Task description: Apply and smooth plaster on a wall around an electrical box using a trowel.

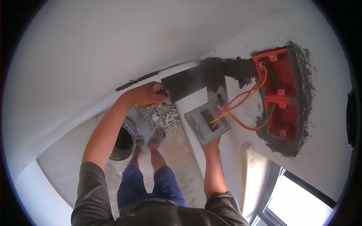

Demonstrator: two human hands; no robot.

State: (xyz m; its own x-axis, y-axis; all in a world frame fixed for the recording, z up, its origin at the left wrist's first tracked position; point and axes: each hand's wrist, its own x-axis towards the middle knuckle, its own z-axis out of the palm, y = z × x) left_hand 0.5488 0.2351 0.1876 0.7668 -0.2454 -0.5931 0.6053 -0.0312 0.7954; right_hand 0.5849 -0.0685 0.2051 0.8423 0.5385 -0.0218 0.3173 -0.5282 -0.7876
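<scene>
At the wall's patched channel, my left hand (pixel 151 96) is closed at the edge of a dark, flat, rectangular trowel (pixel 184 83). Its blade lies by the dark wet mortar (pixel 237 69) that runs toward the boxes; part of the grip is hidden by my fingers. Lower right, my right hand (pixel 212 143) holds up a grey square board (pixel 203 128) with a gridded border and a dark patch in its middle. Most of those fingers are behind the board. Loose red and yellow wires (pixel 241 100) hang in front of it.
Two joined red junction boxes (pixel 277 71) sit in the right wall, ringed by dark mortar. Below are rubble (pixel 162 116), a black bucket (pixel 124 141) and my sandalled feet. A narrow white ledge (pixel 194 150) runs beneath the board, with a window (pixel 294 192) at lower right.
</scene>
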